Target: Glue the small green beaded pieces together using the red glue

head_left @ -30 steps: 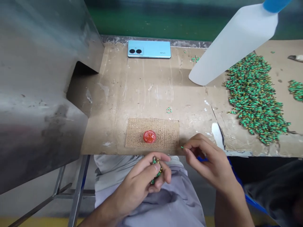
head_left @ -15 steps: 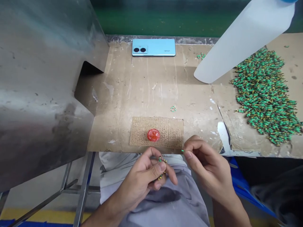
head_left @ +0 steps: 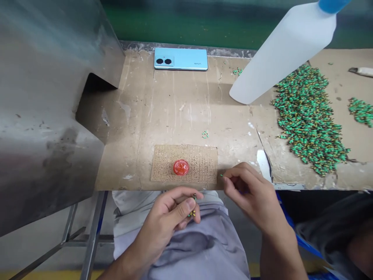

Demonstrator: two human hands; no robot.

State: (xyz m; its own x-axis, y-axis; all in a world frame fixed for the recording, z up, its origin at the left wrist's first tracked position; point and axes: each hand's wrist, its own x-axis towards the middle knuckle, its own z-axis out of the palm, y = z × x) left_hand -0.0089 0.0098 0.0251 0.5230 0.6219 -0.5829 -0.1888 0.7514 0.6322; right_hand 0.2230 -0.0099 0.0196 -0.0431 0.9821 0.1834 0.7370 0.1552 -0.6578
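Observation:
Over my lap, my left hand [head_left: 177, 212] is closed around several small green-and-yellow pieces [head_left: 192, 213], which poke out between thumb and fingers. My right hand [head_left: 247, 190], at the table's front edge, pinches a tiny green piece [head_left: 222, 175] between thumb and forefinger; its exact kind is too small to make out. Between and beyond the hands lies a textured brown cardboard pad [head_left: 201, 163]. On it sits a small round red dish [head_left: 181, 167] with a glossy, wet-looking surface. A few green bits [head_left: 205, 134] lie just behind the pad.
A large heap of green-and-yellow pieces [head_left: 309, 116] covers the right side, with a smaller pile [head_left: 361, 111] beyond. A white bottle [head_left: 282, 54] with a blue cap stands behind. A light blue phone [head_left: 186, 59] lies at the back. A metal housing [head_left: 43, 109] blocks the left.
The view has shifted a little to the right. My left fingers have closed in more around the pieces. My right hand has risen slightly beside the pad, still pinching the green piece.

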